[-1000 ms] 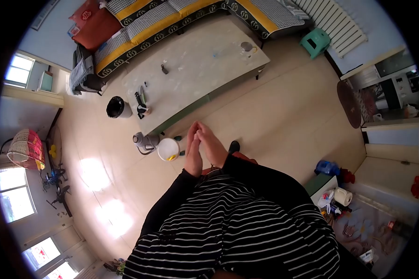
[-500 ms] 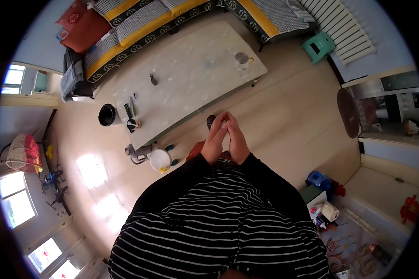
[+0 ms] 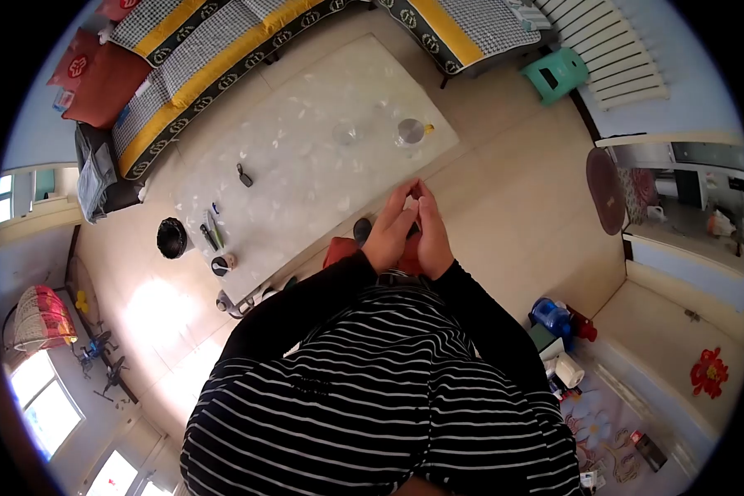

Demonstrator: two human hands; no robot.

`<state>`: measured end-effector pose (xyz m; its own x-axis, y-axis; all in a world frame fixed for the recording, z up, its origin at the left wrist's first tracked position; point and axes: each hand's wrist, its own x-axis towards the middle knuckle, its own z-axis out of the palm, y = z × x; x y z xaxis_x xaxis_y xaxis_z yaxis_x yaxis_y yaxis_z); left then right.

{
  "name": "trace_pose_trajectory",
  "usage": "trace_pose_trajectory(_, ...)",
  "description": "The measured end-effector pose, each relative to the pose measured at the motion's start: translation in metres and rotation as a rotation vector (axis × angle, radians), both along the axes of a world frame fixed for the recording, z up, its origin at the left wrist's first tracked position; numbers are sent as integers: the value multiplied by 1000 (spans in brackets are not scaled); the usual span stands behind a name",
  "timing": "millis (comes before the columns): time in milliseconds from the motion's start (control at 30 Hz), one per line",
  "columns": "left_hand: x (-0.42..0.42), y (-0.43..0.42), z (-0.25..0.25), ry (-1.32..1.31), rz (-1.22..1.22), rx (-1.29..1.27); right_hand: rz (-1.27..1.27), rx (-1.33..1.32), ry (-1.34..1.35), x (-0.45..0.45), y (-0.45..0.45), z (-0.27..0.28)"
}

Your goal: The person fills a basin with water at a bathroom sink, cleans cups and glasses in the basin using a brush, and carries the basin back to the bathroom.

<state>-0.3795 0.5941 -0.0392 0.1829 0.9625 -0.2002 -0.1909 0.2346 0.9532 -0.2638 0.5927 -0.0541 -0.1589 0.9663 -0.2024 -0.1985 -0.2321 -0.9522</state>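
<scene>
1. Left hand (image 3: 388, 237): raised in front of the torso, palm turned toward the other hand. Fingers (image 3: 399, 200) extended, slightly bent.
2. Right hand (image 3: 435, 240): raised opposite, fingers likewise extended. The fingertips of both hands come together at the top; the wrists stand apart. Neither hand shows an object in grasp; the space between the palms is too dark to tell.
3. Worktop (image 3: 306, 132): ahead of the hands, its near long edge just beyond the fingertips in view.
4. On the worktop: round vessel (image 3: 410, 131) at the right end, small dark object (image 3: 244, 174) toward the left.
5. Bin (image 3: 172, 225): on the floor (image 3: 512, 198), beside the worktop's left end.
</scene>
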Motion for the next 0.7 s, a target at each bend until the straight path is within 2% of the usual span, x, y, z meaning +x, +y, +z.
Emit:
trace_pose_trajectory(167, 11, 56, -25, 31, 84, -43, 116, -64, 16, 12, 68, -18)
trace_pose_trajectory(233, 15, 82, -21, -70, 123, -162, 142, -69, 15, 18, 99, -29)
trace_pose_trajectory(300, 21, 110, -22, -32, 174, -157, 165, -48, -9, 22, 130, -36)
trace_pose_trajectory(367, 25, 133, -34, 144, 215, -45, 206, -28, -23, 25, 165, -40)
trace_pose_trajectory(467, 27, 164, -32, 56, 260, -186, 344, -61, -57, 35, 210, -47)
trace_pose_trajectory(533, 22, 172, -57, 118, 309, -230, 476, -132, -98, 39, 238, -66)
trace_pose_trajectory(567, 18, 173, -73, 185, 337, -236, 424, -104, -132, 37, 247, -84)
trace_pose_trajectory(700, 0, 176, -135, 513, 405, -288, 507, -75, -316, 30, 303, -132)
